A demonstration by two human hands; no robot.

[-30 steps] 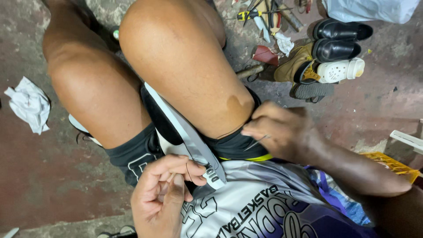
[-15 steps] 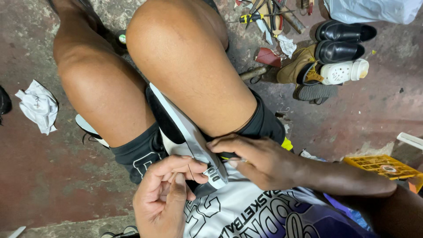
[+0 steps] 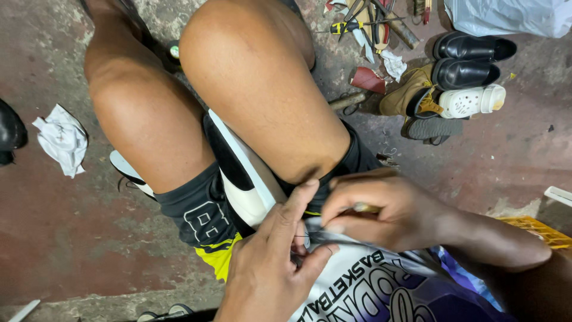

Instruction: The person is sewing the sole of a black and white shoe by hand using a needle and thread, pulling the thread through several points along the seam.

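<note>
A black and white shoe (image 3: 241, 179) is wedged between my thighs, its near end over my lap. My left hand (image 3: 268, 268) grips that near end, with the index finger stretched up along it. Beside it, my right hand (image 3: 387, 211) is closed around a small pale-handled tool (image 3: 364, 208) and its fingertips press at the same end of the shoe. The two hands touch. The tool's tip is hidden between the fingers and the shoe.
On the floor at the upper right lie a pair of black shoes (image 3: 471, 59), a tan boot (image 3: 411, 92), a white clog (image 3: 473, 100) and several hand tools (image 3: 363, 18). A crumpled white cloth (image 3: 62, 140) is at the left and a yellow crate (image 3: 536, 229) at the right.
My right hand has left my thigh and come left to the shoe's near end, meeting my left hand. My left hand has shifted its grip and stretched out the index finger.
</note>
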